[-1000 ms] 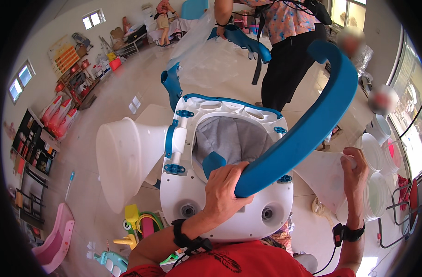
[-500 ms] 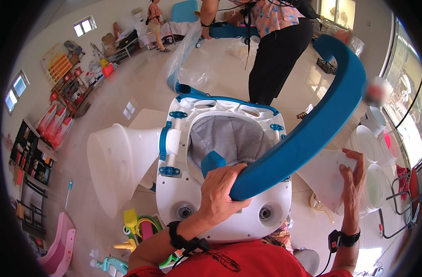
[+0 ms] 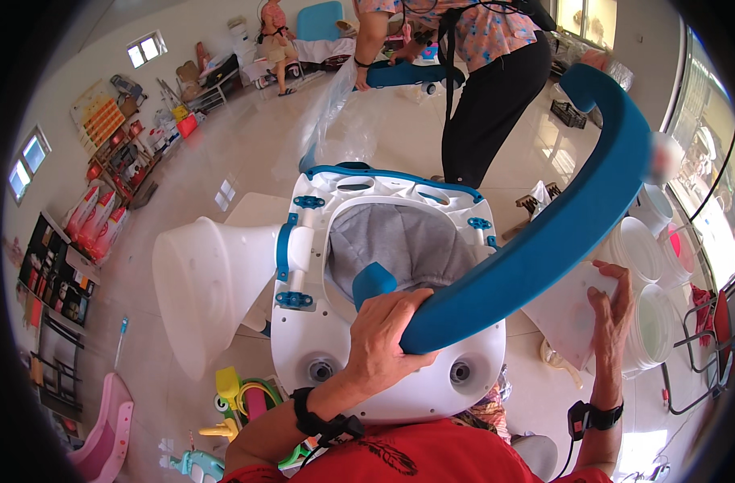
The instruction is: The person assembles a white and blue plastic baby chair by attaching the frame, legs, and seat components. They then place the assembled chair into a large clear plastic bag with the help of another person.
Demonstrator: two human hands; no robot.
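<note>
My left hand [image 3: 390,334] is closed round the lower end of a long curved blue plastic bar [image 3: 536,233], which rises to the upper right across a white plastic seat frame [image 3: 303,346]. Grey padded fabric [image 3: 391,233] lines the opening of the frame. A short blue stub [image 3: 374,282] shows just beyond my left fingers. On the right, my right hand [image 3: 613,314] has its fingers curled at the outer edge of a white plastic side piece [image 3: 564,310], partly hidden under the bar. A matching flared white piece [image 3: 214,282] sticks out at the left, beside blue clips [image 3: 295,299].
Another person [image 3: 488,88] stands beyond the frame, holding a blue part [image 3: 407,74] and clear plastic film [image 3: 335,113]. White buckets [image 3: 653,322] stand at the right. Coloured toys [image 3: 242,394] and a pink slide piece [image 3: 106,423] lie at the lower left. Shelves line the left wall.
The curved bar's upper end has shifted slightly right. The other person has moved a little to the right, with the film and blue part. My hands have hardly moved.
</note>
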